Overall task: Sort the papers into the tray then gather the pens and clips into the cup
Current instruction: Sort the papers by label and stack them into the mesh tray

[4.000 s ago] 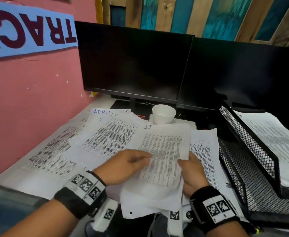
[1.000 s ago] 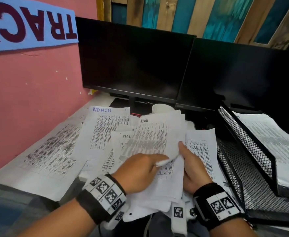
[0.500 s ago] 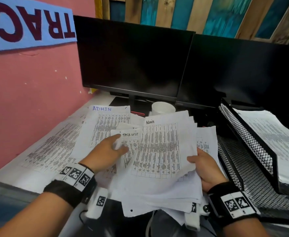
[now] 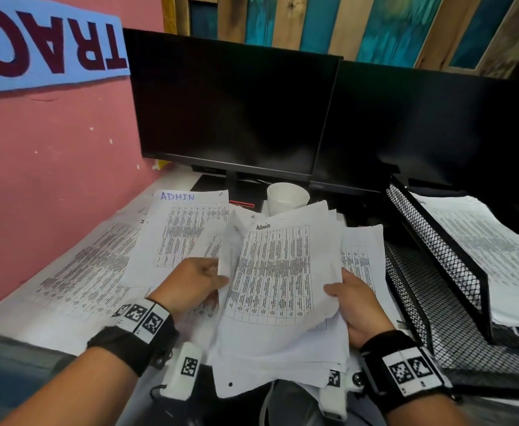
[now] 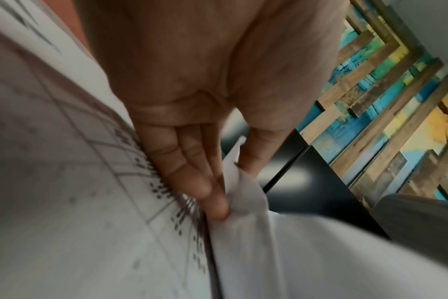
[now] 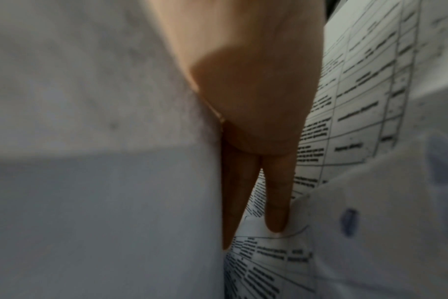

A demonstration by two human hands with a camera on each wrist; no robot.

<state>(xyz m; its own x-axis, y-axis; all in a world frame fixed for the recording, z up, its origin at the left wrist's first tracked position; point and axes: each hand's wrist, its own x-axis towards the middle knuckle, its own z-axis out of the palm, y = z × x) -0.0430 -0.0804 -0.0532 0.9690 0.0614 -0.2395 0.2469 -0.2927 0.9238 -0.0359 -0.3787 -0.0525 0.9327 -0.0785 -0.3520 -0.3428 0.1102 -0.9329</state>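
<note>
A stack of printed table sheets [image 4: 279, 272], the top one headed "Admin", is held up over the desk. My right hand [image 4: 349, 298] grips its right edge, thumb on top and fingers [image 6: 276, 212] straight beneath the sheets. My left hand [image 4: 200, 279] pinches a smaller curled sheet [image 4: 229, 250] at the stack's left edge, thumb against fingertips [image 5: 218, 206]. More sheets [image 4: 187, 229], one headed "ADMIN", lie spread on the desk to the left. A white cup [image 4: 286, 198] stands behind the stack. The black mesh tray [image 4: 436, 250] at the right holds papers [image 4: 492, 250] on its upper tier.
Two dark monitors [image 4: 230, 109] stand along the back of the desk. A pink wall [image 4: 52, 155] with a blue banner closes the left side. A red pen [image 4: 242, 205] lies by the monitor base, left of the cup.
My left hand has moved from the spread sheets to the stack's left edge and now pinches a small sheet. The right hand keeps its grip on the stack.
</note>
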